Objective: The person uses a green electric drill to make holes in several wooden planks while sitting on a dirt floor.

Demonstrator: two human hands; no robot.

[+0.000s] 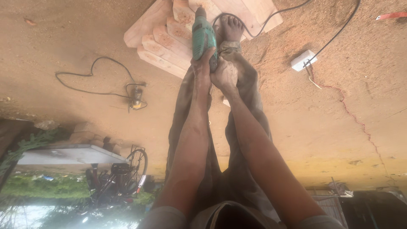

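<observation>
Both hands clamp a green electric drill [202,37] over stacked timber.

Left hand [202,67] and right hand [225,75] wrap its grip; its long axis runs six to twelve o'clock, nose towards twelve on the wooden planks [163,44]. Sawdust covers the dusty concrete floor [296,127].

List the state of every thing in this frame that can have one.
Green power drill: held by both hands, bit end against the wooden planks.
Left hand: closed on the drill.
Right hand: closed on the drill.
Wooden planks: stacked, pinned by a bare foot.
White power strip: black cable plugged in.
Second tool: lying idle on the floor.
</observation>
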